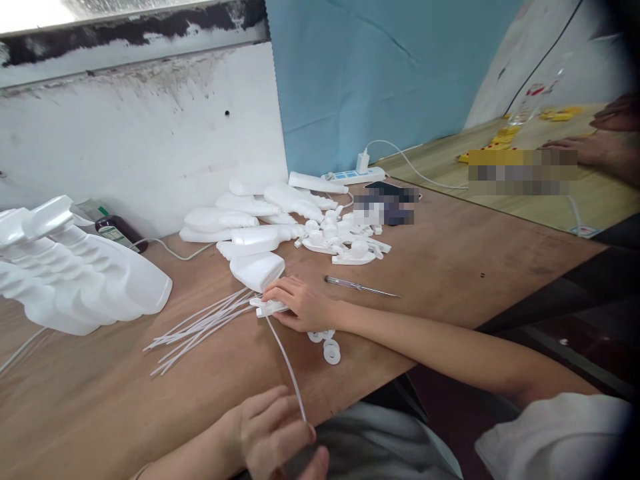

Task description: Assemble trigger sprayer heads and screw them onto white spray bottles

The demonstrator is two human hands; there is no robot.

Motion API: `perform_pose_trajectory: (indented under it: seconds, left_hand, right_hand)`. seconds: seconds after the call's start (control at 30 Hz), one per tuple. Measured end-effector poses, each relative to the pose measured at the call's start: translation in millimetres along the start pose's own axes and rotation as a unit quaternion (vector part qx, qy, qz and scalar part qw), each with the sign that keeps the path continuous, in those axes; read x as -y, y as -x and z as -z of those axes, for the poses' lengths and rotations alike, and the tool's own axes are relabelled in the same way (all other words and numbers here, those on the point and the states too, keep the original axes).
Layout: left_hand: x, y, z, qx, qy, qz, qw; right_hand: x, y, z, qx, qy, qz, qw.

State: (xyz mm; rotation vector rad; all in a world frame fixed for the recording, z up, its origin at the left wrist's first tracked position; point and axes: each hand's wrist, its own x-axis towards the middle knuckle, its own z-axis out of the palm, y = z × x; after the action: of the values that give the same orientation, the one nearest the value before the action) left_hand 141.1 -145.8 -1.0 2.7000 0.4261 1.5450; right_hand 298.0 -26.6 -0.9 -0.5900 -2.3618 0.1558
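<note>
My right hand (pixel 305 305) lies on the table with its fingers closed round a white trigger spray head (pixel 270 307). From that head a thin clear plastic tube (pixel 287 363) curves down toward me. Its lower end runs in at the fingers of my left hand (pixel 277 430), which are curled at the bottom of the view; the grip is partly hidden. Left of the spray head lies a bunch of loose thin tubes (pixel 200 328). White ring caps (pixel 331 352) sit beside my right wrist, partly covered by it.
White plastic bottles (pixel 260 240) lie piled beyond my hands, next to more spray heads (pixel 345 233). Further bottles (pixel 100 273) stand at left. A screwdriver (pixel 360 287), a power strip (pixel 355 175) and a phone (pixel 393 191) are farther right. Another person's hands (pixel 600 147) are at far right.
</note>
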Motion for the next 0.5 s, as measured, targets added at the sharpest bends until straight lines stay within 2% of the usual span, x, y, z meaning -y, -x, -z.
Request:
perform_pose_trajectory:
  seconds: [0.07, 0.1, 0.23, 0.37, 0.5]
  left_hand:
    - [1, -5, 2, 0.012, 0.001, 0.043, 0.999]
    - [3, -7, 3, 0.03, 0.003, 0.042, 0.999]
    - [13, -13, 7, 0.073, 0.014, -0.005, 0.997]
    - [10, -11, 7, 0.099, 0.007, -0.061, 0.993]
    - [0, -2, 5, 0.107, 0.05, -0.055, 0.991]
  right_hand:
    - [-1, 0, -1, -0.002, -0.001, -0.001, 1.0]
    - [-1, 0, -2, -0.003, -0.002, -0.002, 1.0]
    - [-1, 1, -2, -0.004, -0.003, -0.001, 1.0]
    - [0, 0, 0, -0.002, -0.003, -0.002, 1.0]
    - [0, 0, 1, 0.005, -0.003, 0.0, 1.0]
